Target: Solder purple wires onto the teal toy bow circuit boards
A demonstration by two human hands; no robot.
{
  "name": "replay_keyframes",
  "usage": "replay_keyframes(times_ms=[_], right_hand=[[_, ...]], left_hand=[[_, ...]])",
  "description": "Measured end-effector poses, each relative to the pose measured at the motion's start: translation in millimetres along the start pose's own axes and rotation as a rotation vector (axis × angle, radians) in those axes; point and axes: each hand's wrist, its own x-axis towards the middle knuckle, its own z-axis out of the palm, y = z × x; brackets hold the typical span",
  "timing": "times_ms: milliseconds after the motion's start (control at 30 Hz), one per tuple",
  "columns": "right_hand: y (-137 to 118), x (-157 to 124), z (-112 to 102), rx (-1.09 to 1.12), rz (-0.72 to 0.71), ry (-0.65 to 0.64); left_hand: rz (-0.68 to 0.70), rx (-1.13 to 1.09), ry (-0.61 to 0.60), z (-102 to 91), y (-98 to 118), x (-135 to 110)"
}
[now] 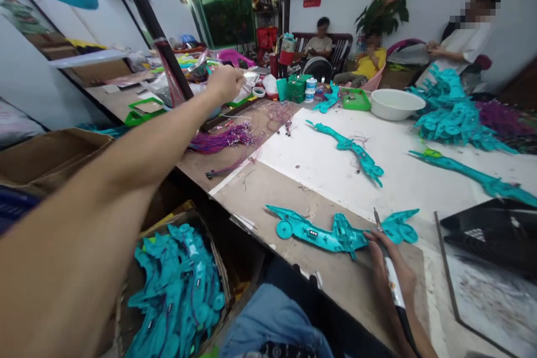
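Observation:
My right hand [396,268] grips a soldering iron [393,285] with a white-and-black handle, its tip pointing up and away from me. That hand rests by the right end of a teal plastic shell part [331,235], which lies on the table edge before me and has a small dark slotted piece in it. Stretched far forward to the left, my left hand [226,85] is closed above the cluttered back of the table; whatever its fingers hold is hidden. Below its forearm lies a bundle of purple and red wires [226,137].
More teal parts lie on the white sheet [289,151], with a teal heap [453,109] at right. Behind stand a white bowl [396,105] and green tray [354,99]. A box of teal parts [180,285] sits below left. A black device [495,235] is at right; several people sit or stand behind.

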Motion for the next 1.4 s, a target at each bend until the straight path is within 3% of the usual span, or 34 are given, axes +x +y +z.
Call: replay_keyframes(times_ms=[133, 300, 367, 533, 667, 767, 933, 1100, 1167, 1233, 1300, 1400], right_hand=[[-5, 1, 0, 0.005, 0.023, -0.005], [0, -1, 3, 0.019, 0.079, 0.041], [2, -1, 3, 0.033, 0.101, 0.064], [-1, 1, 0, 0.058, 0.062, 0.11], [-17, 2, -4, 0.061, 0.057, 0.161], [-32, 6, -10, 0.085, 0.069, 0.232], [-59, 32, -22, 0.126, 0.014, 0.361], [-107, 90, -16, 0.431, -0.323, 0.253], [-132, 109, -7, 0.516, -0.379, 0.194], [-152, 117, 0, 0.594, -0.358, 0.085], [-161, 110, 0, 0.709, -0.234, -0.075], [-145, 79, -24, 0.817, 0.019, -0.281]], left_hand=[[0.012, -0.015, 0.065, -15.3, 0, 11], [0.116, -0.058, 0.199, -29.5, 16, 5], [0.134, -0.068, 0.177, -30.1, 21, -1], [0.03, -0.086, -0.043, -19.6, 18, -25], [0.037, -0.136, 0.018, -14.6, 18, -25], [0.042, -0.249, 0.047, -21.6, 35, -17], [0.085, -0.553, -0.29, -44.7, 93, -45], [0.04, -0.678, -0.504, -57.5, 141, -94], [-0.002, -0.747, -0.624, -56.8, 155, -111], [-0.069, -0.863, -0.741, -53.8, 164, -128], [-0.162, -1.02, -0.819, -50.1, 166, -144], [-0.314, -1.23, -0.875, -46.8, 151, -169]])
